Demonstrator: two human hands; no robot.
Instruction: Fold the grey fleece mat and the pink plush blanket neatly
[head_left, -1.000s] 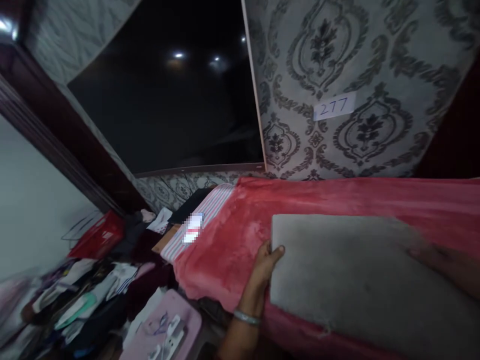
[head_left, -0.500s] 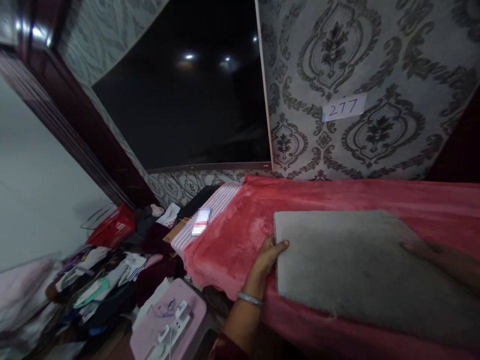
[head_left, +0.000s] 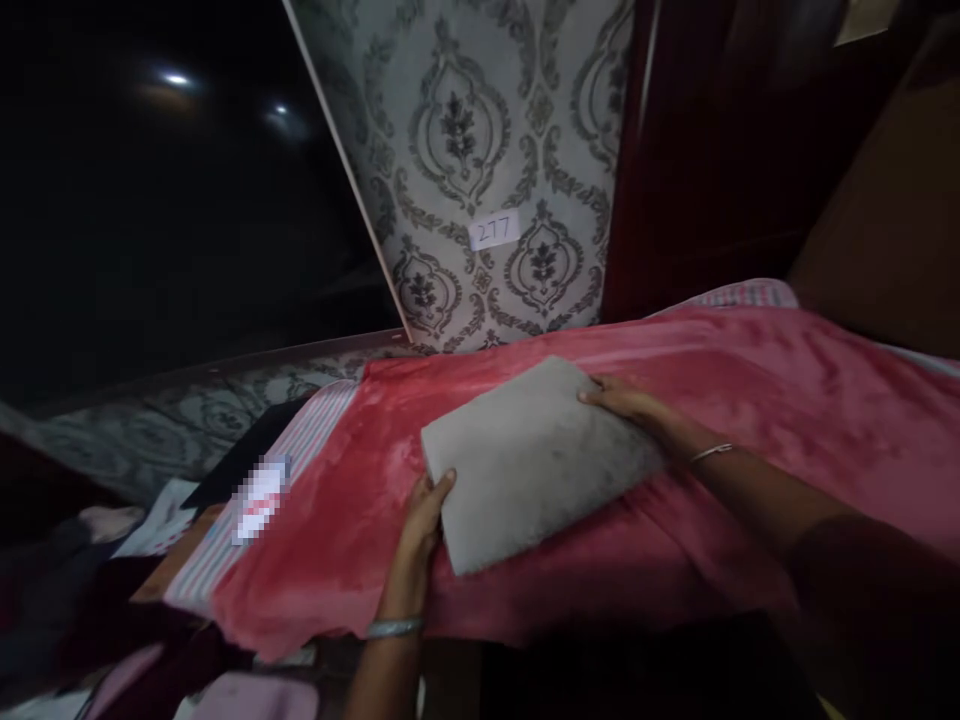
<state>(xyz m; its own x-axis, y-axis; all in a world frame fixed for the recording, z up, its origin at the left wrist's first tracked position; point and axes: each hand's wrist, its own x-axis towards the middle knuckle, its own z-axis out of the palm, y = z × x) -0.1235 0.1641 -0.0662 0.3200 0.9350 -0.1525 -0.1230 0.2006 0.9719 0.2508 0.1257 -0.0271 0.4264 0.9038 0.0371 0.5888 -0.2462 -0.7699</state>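
Note:
A grey plush cloth [head_left: 536, 455], flat and roughly rectangular with fuzzy edges, is held over the red blanket [head_left: 315, 520]. My left hand [head_left: 429, 510] grips its left edge, thumb on top and fingers underneath. At the far right corner, my right hand [head_left: 622, 400] pinches the cloth with the thumb over its upper face. The fingers of both hands are partly hidden beneath it. I cannot tell whether the cloth's underside touches the blanket.
A striped cloth [head_left: 202, 570] with a pixelated phone-like item [head_left: 260, 500] on it shows along the left side. Behind are a large dark screen [head_left: 187, 220] and a patterned wall with a paper marked 277 [head_left: 495, 230]. A pink stool top [head_left: 255, 697] is below.
The view has swung to the right. The grey cloth now looks shorter and tilted, its right end no longer stretching out to the frame's edge. Both hands still grip it.

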